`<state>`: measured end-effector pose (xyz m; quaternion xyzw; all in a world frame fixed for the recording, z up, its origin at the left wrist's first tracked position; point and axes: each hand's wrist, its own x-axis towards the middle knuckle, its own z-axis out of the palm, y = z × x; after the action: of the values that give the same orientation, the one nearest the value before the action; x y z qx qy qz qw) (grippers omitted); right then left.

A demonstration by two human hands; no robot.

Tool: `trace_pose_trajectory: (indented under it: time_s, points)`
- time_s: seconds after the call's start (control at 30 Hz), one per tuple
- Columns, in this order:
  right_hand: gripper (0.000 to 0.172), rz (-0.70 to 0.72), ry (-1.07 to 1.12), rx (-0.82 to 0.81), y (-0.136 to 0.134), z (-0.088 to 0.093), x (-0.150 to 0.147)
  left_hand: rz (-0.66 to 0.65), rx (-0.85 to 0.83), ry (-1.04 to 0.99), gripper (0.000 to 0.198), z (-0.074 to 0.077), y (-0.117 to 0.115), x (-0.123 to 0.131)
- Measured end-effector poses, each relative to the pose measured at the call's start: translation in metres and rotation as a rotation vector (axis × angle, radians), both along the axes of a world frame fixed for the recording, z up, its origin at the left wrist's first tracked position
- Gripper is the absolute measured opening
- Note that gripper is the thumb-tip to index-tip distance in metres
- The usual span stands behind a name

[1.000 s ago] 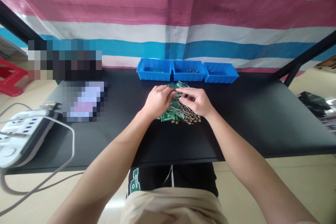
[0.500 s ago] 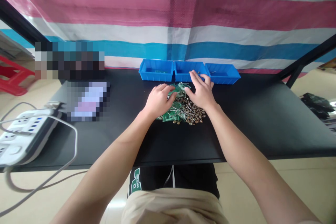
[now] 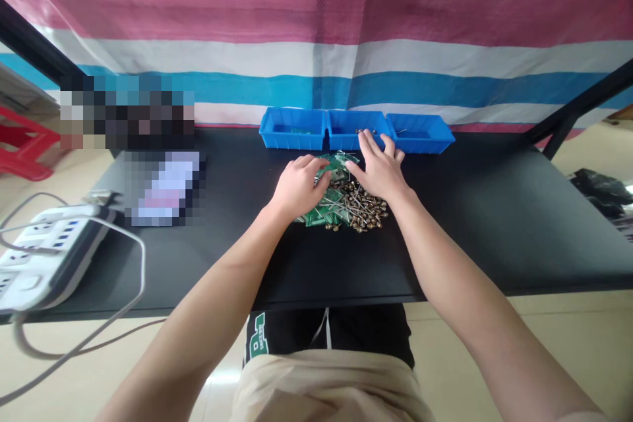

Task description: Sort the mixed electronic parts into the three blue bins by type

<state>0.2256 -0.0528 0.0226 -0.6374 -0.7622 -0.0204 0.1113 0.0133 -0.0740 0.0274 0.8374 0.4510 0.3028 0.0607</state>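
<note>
A mixed pile lies on the black table [image 3: 227, 257]: green plastic packets [image 3: 324, 213] on its left and back, long metal pins with brass-coloured heads [image 3: 368, 208] on its right. At the pile's left edge my left hand [image 3: 299, 184] is curved, thumb and fingers apart, with nothing visible held. My right hand [image 3: 380, 171] has its fingers spread over the back right of the pile, fingertips at the front wall of the middle blue bin [image 3: 346, 140]. Brass-coloured pieces show inside that bin. Green bits lie in the left blue bin [image 3: 291, 140], a thin pin in the right blue bin [image 3: 422, 143].
To the left are a blurred-out phone-like object [image 3: 168, 188] and a white power strip [image 3: 44, 250] with grey cables looping over the table edge. A striped sheet [image 3: 297, 13] hangs behind the bins. Black frame posts [image 3: 573, 109] stand at both sides.
My right hand's fingers have drawn slightly back from over the middle bin, so brass pieces in it show better. My left hand stays nearly in place. The view has tilted slightly.
</note>
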Motion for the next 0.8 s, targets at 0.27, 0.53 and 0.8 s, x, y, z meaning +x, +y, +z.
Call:
trace_pose_trajectory:
  time_s: [0.27,0.53,0.8]
  points:
    - [0.073,0.017,0.001,0.024,0.002,-0.003,0.001,0.002,0.018,0.002,0.026,-0.002,0.001,-0.001]
    - [0.059,0.085,0.143,0.210,0.002,-0.008,0.005,-0.013,0.018,-0.007,0.026,-0.001,0.000,-0.002]
    - [0.020,0.423,0.362,0.058,-0.008,0.003,0.012,-0.023,0.021,0.008,0.024,-0.003,0.000,-0.003]
